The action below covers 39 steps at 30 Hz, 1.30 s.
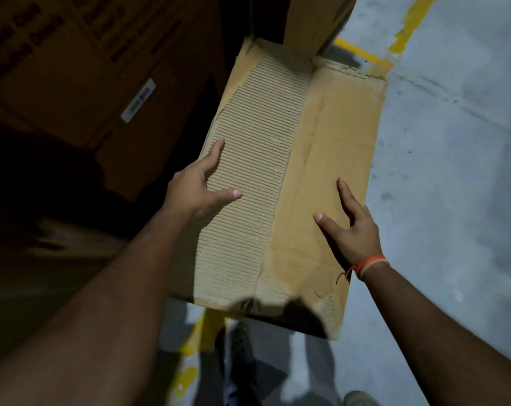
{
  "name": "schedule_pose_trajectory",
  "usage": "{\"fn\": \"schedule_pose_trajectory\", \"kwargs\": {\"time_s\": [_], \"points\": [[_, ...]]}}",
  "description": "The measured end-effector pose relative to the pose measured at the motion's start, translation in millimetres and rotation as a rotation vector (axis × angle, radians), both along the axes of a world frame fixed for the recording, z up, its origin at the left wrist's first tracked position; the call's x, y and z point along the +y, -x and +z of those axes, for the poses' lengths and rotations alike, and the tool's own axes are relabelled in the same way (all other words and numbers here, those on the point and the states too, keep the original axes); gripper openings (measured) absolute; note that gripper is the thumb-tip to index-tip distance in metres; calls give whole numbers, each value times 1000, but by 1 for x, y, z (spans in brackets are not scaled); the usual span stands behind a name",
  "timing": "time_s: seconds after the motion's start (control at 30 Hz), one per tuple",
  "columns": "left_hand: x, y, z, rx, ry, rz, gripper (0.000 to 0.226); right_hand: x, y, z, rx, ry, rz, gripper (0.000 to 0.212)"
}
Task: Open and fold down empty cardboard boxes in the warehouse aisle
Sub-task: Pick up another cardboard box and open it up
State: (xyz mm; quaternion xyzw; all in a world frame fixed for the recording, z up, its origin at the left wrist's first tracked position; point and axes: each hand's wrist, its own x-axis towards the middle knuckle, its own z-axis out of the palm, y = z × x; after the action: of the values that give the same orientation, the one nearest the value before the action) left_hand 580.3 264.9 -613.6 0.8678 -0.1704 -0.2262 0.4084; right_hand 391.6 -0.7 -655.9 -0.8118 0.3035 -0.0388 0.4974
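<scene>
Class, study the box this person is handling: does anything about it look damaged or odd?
Yes. The box has lost its outer paper on the half under the left hand, leaving bare ribbed corrugation. Its near right corner is torn and crumpled. The right hand rests on the intact half.

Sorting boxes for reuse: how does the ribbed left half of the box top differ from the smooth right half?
The ribbed left half has its outer paper torn off, baring pale corrugated ridges; the smooth right half keeps its tan facing. The left hand rests on the ribbed half, at the box's edge; the right hand lies flat on the smooth half. Both halves are worn, with frayed edges, and lie level.
</scene>
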Motion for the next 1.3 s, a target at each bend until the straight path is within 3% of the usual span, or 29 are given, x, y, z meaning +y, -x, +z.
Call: {"fn": "schedule_pose_trajectory", "kwargs": {"time_s": [0.17, 0.4, 0.67, 1.1, 1.3], "points": [[18, 96, 7, -3, -71, 105, 102, -7, 60, 4, 2, -52, 159, 83], [54, 325, -15, 8, -181, 381, 108, -3, 186, -2, 17, -66, 483, 87], [84, 548, -46, 41, -58, 682, 108, 27, 296, -10, 111, 42, 818, 87], [158, 782, -129, 18, -14, 1045, 106, 140, 429, -83, 28, 203, 1154, 87], [180, 840, -165, -31, 98, 1173, 105, 182, 446, -106, -61, 298, 1249, 90]]}}
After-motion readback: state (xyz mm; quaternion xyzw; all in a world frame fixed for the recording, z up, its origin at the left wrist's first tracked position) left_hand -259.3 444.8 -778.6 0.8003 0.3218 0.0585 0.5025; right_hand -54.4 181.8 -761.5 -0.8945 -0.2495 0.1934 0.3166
